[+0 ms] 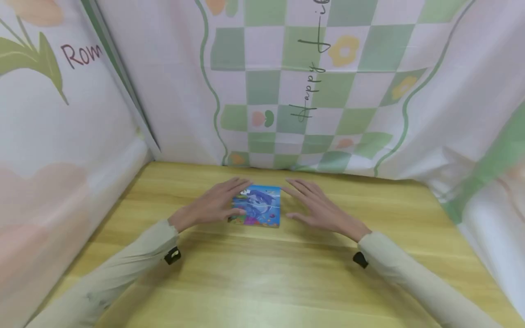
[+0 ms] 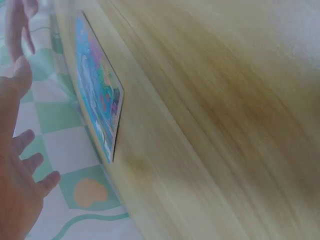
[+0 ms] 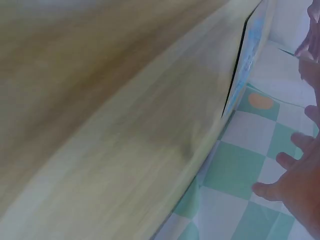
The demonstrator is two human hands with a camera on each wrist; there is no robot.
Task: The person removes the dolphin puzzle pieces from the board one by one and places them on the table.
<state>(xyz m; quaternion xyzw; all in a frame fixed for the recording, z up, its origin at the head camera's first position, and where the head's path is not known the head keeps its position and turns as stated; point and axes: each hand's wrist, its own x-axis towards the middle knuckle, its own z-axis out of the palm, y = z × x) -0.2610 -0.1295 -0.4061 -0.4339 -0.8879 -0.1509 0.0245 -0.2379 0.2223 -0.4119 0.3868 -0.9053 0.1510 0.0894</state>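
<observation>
Largest first: we record printed cloth (image 1: 262,86) hanging behind and at both sides, green-and-white checks at the back; only the head view gives its lettering. Next, the wood-grain table (image 1: 262,282), seen whole in width from the head but as a steep slope in both wrist views. We note two pale sleeves (image 1: 410,269), visible from the head alone.

The left hand (image 1: 213,202) and right hand (image 1: 324,209) face each other, fingers parted and slightly bent, neither having hold of anything. Between them, near the table's back edge, the picture board (image 1: 262,207) lies flat, a blue dolphin scene. From the head, the left fingers overlap its left side; the left wrist view shows us a gap there, plus the board's thin edge. The right wrist view gives the board only as a foreshortened strip, the right fingers apart from it.

Smallest: a black piece (image 1: 172,255) by the left cuff, another (image 1: 360,260) by the right
</observation>
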